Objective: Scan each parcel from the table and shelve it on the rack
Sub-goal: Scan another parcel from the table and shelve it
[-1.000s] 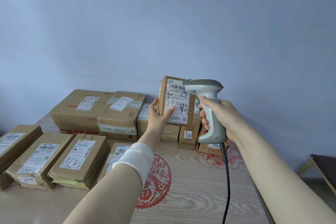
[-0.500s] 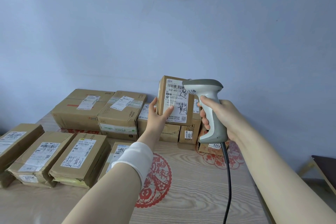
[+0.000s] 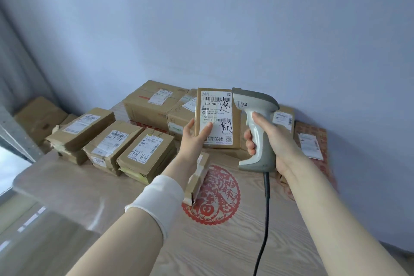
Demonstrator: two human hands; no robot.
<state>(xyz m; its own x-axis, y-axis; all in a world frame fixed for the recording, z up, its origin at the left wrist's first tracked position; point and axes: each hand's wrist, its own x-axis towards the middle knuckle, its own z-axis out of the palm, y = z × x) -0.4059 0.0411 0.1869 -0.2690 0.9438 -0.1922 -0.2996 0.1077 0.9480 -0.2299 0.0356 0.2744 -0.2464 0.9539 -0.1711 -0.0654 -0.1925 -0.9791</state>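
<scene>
My left hand (image 3: 194, 139) holds a small brown cardboard parcel (image 3: 218, 116) upright above the table, its white label with barcodes and black handwriting facing me. My right hand (image 3: 267, 139) grips the handle of a grey barcode scanner (image 3: 257, 127), whose head sits just right of the parcel's top edge. The scanner's black cable (image 3: 265, 219) hangs down to the front. Several other brown parcels (image 3: 146, 152) lie on the wooden table (image 3: 224, 242), to the left and behind.
Two larger boxes (image 3: 152, 105) stand against the blue wall at the back. A red paper-cut decoration (image 3: 212, 199) lies on the table's middle. A red patterned parcel (image 3: 311, 141) sits at the right. More boxes (image 3: 38, 116) and a grey metal frame (image 3: 15, 134) are at far left.
The view has swung left and down, so a grey frame and more boxes show at the left. The red scan line on the label is gone. Both hands keep their grips.
</scene>
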